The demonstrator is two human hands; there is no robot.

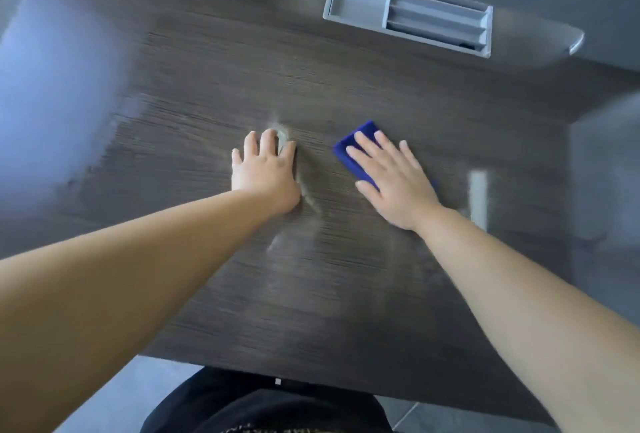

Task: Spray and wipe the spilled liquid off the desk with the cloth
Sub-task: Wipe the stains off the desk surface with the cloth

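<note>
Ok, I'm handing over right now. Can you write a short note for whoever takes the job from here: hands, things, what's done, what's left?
Left hand: flat on the desk, fingers straight, holding nothing.
Right hand: flat, pressing the blue cloth onto the desk.
Spill: a pale wet smear at the left hand's fingertips, with faint streaks running toward the near edge.
Spray bottle: not in view.
Grey tray: set in at the far edge, away from the spill.
Done: cloth is down, to the right of the smear.
Left: wipe the smear and streaks, which probably means sliding the cloth left.
</note>
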